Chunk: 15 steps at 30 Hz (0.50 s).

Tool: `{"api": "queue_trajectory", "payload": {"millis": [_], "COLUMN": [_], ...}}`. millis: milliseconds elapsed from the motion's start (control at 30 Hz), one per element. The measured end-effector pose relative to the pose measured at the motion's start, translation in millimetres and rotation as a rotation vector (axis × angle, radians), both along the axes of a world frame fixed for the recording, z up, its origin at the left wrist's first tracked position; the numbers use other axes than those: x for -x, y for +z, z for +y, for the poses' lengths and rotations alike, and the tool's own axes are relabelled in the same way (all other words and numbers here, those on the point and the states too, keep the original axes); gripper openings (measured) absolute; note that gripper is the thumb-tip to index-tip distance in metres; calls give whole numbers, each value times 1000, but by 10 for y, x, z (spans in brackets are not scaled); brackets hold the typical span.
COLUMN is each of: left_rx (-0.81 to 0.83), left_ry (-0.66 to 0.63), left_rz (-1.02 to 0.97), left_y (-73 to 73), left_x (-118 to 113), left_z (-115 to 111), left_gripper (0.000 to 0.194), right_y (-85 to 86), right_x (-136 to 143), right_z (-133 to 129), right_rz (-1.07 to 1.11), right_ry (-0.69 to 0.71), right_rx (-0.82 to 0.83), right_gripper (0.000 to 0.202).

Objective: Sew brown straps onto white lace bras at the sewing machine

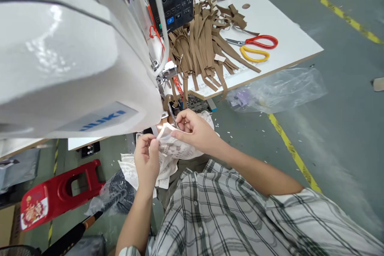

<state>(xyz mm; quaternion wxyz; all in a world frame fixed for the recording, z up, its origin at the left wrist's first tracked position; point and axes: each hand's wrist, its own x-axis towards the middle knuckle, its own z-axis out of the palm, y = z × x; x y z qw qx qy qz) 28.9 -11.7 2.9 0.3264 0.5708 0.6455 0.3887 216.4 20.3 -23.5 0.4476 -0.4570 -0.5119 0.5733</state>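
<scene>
The person's left hand (147, 163) and right hand (196, 130) both pinch the edge of the white lace fabric (180, 150), near half past five from the JUKI sewing machine's (75, 68) working end. Even tension, without stretching, should keep that edge flat.

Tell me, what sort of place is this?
Probably a clothing workshop or sewing factory. A big sewing machine stands here, a heap of brown fabric strips lies beside scissors on the table, and the left hand holds white lace.
</scene>
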Motion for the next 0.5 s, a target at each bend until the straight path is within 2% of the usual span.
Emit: {"api": "queue_trajectory", "payload": {"millis": [167,267,333,433,500], "left_rx": [245,390,496,580,502], "left_ry": [-263,-284,-312,-341,-269], "left_rz": [-174,-448,-668,-875,-907], "left_y": [-64,-144,-145,-42,54], "left_x": [-73,-184,-276,-378,-392], "left_z": [-208,-195,-156,-129,-158], "left_gripper": [29,38,44,42,32], "right_y": [51,68,71,63,36], "right_x": [-288,-411,-439,-434,-428], "right_z": [-229,-347,-414,-493,-527], "right_rz": [43,30,-34,-252,-433], "right_ry": [157,204,217,179,90], "right_rx": [129,169,168,40,-133], "right_gripper": [23,25,26,21,15]}}
